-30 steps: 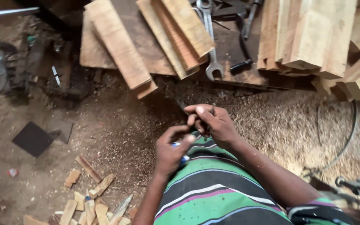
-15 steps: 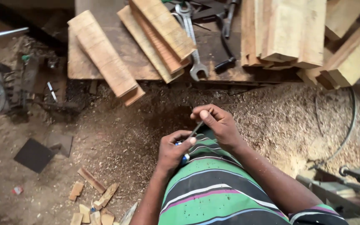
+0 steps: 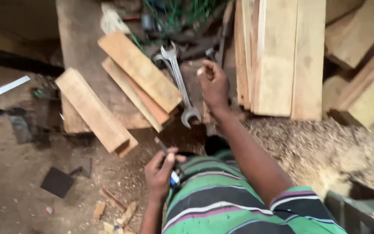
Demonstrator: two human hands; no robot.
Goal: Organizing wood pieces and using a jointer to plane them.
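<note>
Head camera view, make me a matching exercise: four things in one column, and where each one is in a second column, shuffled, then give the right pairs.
Things:
1. wrench
2. left hand
3. right hand
4. dark flat square

Places:
A. lying on the dirt floor at lower left
B. raised over the workbench, beside the stack of long boards
C. low by the striped shirt, gripping a thin dark tool
D. lying on the bench between the short wood blocks and the raised hand

Pairs: 1-D, 2-C, 3-B, 4-A
</note>
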